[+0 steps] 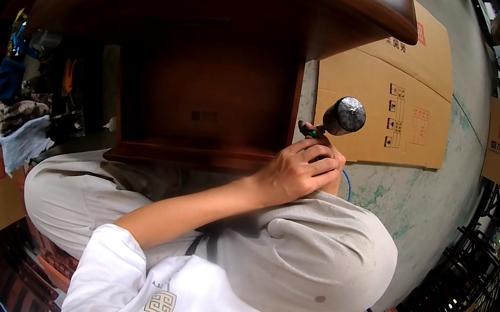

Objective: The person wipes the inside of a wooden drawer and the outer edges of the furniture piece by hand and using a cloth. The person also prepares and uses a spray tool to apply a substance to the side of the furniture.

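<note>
the white shirt (195,299) with its small grey emblem fills the bottom of the view, closest to the lens, and above it the person's bent knees in pale grey trousers (312,257) press up near a dark reddish-brown wooden cabinet (208,88). the cabinet stands or leans right in front of the knees, its lower moulded edge just above the lap, likely so the panel stays within easy reach.

one bare forearm crosses from lower left to upper right, and the hand (298,171) at its end is curled shut around the handle of a mallet (343,116). i take it for the left hand from where the arm starts, though the angle leaves some doubt. the fingers wrap tight near a green part of the handle just below the head. the mallet's dark, dull, rounded head sits up and to the right of the fist, just off the cabinet's right edge, held short, which probably gives control for light taps near the wood.

the other hand is not in view.

flattened brown cardboard (393,105) lies on the grey concrete floor (444,198) beyond the mallet. a thin blue cord (347,183) shows beside the knee. cloths and clutter (23,122) pile at the left.
</note>
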The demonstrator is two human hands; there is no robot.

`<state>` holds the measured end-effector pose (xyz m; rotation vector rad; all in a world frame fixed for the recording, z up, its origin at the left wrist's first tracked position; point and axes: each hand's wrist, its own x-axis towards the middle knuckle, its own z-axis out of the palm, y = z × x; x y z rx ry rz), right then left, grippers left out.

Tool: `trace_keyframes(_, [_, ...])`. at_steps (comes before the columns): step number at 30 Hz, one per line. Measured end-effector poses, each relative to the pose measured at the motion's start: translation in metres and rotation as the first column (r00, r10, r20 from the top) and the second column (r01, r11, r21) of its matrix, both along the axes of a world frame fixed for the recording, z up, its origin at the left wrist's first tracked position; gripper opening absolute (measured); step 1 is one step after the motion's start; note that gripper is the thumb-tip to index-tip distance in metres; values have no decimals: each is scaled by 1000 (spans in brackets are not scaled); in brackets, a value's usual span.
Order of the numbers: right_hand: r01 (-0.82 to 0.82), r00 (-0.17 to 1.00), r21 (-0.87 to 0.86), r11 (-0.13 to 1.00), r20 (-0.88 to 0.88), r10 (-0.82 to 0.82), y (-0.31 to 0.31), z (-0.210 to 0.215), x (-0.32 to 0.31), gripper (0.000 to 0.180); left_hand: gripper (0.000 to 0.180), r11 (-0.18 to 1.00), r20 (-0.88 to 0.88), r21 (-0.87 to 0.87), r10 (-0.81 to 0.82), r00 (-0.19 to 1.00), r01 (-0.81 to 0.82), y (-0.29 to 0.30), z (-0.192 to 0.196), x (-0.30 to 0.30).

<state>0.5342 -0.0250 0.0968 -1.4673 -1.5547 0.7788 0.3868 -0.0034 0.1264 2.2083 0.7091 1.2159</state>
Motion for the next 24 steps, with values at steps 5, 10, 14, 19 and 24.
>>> trace_keyframes(5, [-22, 1000, -29, 999, 12, 22, -1, -3, 4, 31, 26, 1000, -1, 3, 1, 1000, -1, 1, 0, 1])
trace_keyframes(10, [-17, 1000, -34, 999, 6, 17, -1, 0, 1, 31, 26, 1000, 13, -7, 2, 1000, -2, 1, 0, 0])
trace_keyframes(14, [-10, 1000, -37, 999, -13, 10, -3, -2, 1, 31, 26, 1000, 3, 0, -4, 1000, 4, -1, -1, 2])
trace_keyframes(19, [-43, 998, 4, 999, 53, 43, -2, -6, 6, 32, 26, 1000, 5, -6, 3, 1000, -3, 0, -2, 2])
trace_keyframes(24, [-32, 999, -67, 997, 17, 33, 0, -12, 5, 33, 26, 1000, -4, 15, 20, 1000, -20, 3, -8, 2])
